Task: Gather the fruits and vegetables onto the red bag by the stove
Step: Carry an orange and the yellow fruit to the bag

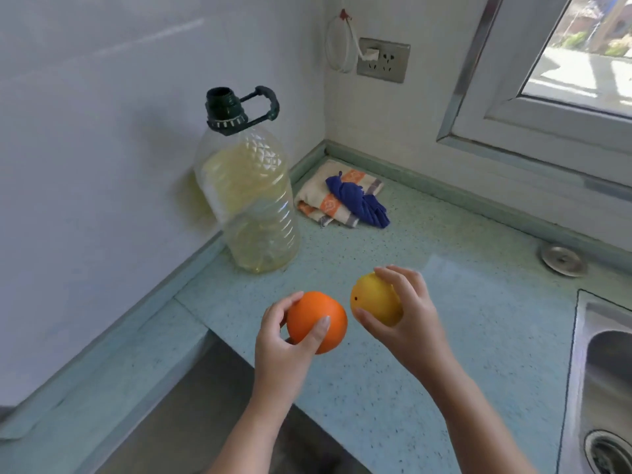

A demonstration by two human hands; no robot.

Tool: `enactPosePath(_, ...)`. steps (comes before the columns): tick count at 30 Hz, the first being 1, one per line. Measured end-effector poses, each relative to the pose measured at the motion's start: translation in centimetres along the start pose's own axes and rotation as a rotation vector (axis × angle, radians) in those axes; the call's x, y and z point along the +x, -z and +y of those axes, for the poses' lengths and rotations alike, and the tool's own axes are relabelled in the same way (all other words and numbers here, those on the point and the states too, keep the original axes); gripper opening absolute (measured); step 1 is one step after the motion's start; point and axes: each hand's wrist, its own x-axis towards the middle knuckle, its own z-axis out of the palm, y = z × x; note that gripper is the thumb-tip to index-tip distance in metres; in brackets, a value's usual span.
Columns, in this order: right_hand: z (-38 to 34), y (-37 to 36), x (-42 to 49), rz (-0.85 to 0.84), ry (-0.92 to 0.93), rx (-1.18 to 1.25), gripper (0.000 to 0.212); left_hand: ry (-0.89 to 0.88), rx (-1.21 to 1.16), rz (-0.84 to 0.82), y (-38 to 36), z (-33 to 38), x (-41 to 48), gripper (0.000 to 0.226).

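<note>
Orange and smooth, the orange (316, 321) sits in my left hand (290, 340), thumb and fingers wrapped round it; my right hand (407, 313) grips a yellow fruit (374, 302) just beside it, both lifted above the tabletop (444, 336) near its front edge. I judge this the carrying step: both fruits are picked up, and next I must turn toward the red bag, which I cannot see from here. An oil bottle (253, 200) stands at the tabletop's left edge, folded cloths (342, 198) in the back corner.

oil bottle (253, 200): upright on counter (444, 302), capless
cloths (342, 200): folded, in corner
sink (602, 388): right edge
</note>
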Motion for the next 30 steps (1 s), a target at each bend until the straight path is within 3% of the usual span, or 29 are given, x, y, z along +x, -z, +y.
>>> enactPosePath(13,-9.7,-8.8,-6.7,-0.354,0.307,0.074,0.062,-0.016,-0.06,0.482,12.7,-3.8,-10.3,0.051)
enactPosePath(30,-20.0,-15.9,-29.3,-0.709,0.585,0.112,0.061,0.015,0.042,0.901,26.4,-8.6,-35.3,0.049)
